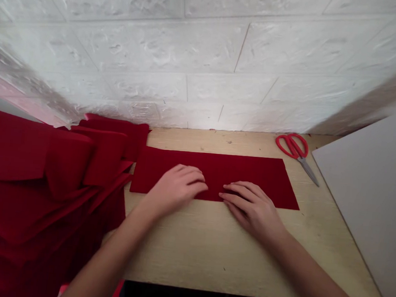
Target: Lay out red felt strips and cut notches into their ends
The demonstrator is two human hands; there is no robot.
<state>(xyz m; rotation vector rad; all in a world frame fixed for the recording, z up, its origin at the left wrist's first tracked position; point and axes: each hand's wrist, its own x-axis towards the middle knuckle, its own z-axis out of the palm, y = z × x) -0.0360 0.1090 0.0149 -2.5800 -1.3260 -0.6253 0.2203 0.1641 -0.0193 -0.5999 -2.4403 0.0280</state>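
Observation:
A long red felt strip [251,174] lies flat on the wooden table [210,246], running left to right. My left hand [177,188] rests on the strip's near edge a little left of its middle, fingers stretched out and lying flat. My right hand [248,206] lies flat beside it on the same near edge, fingers pointing left, almost touching the left hand's fingertips. Neither hand grips anything.
A heap of red felt pieces [42,185] covers the left side of the table and hangs over its front. Red-handled scissors [296,152] lie at the back right. A white textured wall [206,57] stands behind; a grey panel [371,191] borders the right.

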